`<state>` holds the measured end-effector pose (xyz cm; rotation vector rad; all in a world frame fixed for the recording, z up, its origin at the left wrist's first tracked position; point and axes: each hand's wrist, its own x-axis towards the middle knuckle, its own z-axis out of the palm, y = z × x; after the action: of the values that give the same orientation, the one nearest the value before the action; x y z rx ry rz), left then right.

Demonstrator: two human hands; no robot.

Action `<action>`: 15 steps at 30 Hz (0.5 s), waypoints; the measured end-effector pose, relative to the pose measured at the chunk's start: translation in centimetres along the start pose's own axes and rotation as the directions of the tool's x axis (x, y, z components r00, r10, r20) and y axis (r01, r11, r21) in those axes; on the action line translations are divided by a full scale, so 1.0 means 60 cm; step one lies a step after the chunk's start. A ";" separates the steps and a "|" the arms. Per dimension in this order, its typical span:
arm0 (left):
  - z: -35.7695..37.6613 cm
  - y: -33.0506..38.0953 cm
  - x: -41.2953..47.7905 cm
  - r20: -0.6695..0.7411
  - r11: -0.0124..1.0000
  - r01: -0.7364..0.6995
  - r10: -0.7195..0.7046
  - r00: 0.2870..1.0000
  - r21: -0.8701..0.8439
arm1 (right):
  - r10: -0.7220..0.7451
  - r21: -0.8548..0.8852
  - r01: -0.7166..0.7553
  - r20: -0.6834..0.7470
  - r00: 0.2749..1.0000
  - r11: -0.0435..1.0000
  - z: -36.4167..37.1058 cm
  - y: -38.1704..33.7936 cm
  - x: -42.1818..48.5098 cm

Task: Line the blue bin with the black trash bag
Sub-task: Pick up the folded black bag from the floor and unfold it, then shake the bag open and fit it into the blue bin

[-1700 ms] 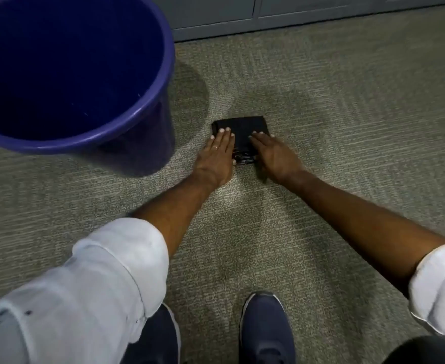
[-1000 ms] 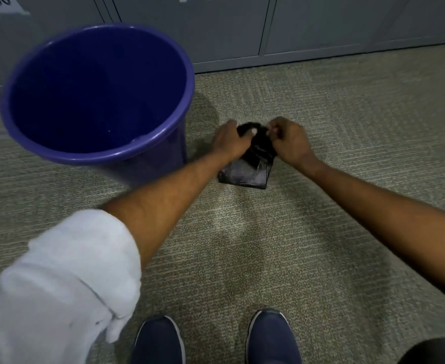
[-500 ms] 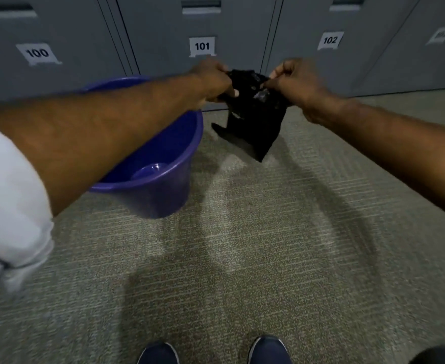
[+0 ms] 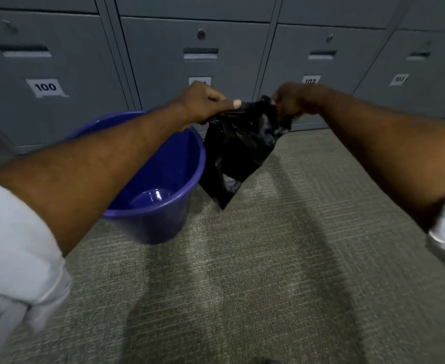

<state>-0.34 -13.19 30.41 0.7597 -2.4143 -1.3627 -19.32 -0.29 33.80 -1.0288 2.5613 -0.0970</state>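
We look down from head height along two bare forearms stretched out in front of us, each ending in a rolled white sleeve (image 4: 14, 248) at the near edge of the view. Everything here is placed relative to the blue bin (image 4: 161, 179).

Far behind the bin and to its left, a grey locker door carries a label reading 100 (image 4: 46, 87); more grey lockers (image 4: 200, 56) run in a row behind the bin and off to its right, their labels blurred.

The blue bin stands upright on grey-green carpet (image 4: 242, 271), just in front of the lockers. It is round, open at the top and unlined, and we see its bare glossy bottom. Our left forearm crosses above its near-left rim.

Above the bin's far right rim, our left hand (image 4: 203, 103) is closed, its fingers and thumb pinched tight on the top left edge of the black trash bag (image 4: 238, 145).

The bag hangs in the air just to the right of the bin, outside it. It is crumpled and only partly unfolded, tapering to a point (image 4: 222, 206) that hangs beside the bin's right wall; we cannot tell whether that point touches the carpet.

Further right of the bin, our right hand (image 4: 292, 101) is also closed, fingers curled and gripping the bag's top right edge. The two hands hold that upper edge stretched between them.
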 end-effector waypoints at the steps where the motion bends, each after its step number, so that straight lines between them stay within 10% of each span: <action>1: -0.004 0.003 0.000 -0.002 1.000 -0.003 0.003 1.000 0.005 | -0.016 -0.128 -0.002 -0.144 0.989 0.992 0.012 0.006 0.003; 9: -0.092 0.038 -0.019 -0.359 0.959 -0.069 -0.036 0.933 -0.276 | 0.051 0.040 -0.032 -0.662 0.748 0.999 0.019 0.041 -0.001; 12: -0.121 0.047 -0.028 -0.403 0.932 -0.099 -0.053 0.914 -0.347 | 0.097 0.331 0.231 -0.736 0.670 0.915 -0.004 0.012 -0.016; 15: -0.123 0.062 -0.030 -0.336 0.890 -0.076 -0.090 0.937 -0.449 | -0.034 0.259 0.581 -0.895 0.444 0.772 -0.038 -0.072 -0.053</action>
<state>3.43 -15.89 37.50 0.7973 -1.7260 -1.5615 -15.26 -1.46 37.77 -1.4424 2.6941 -1.7981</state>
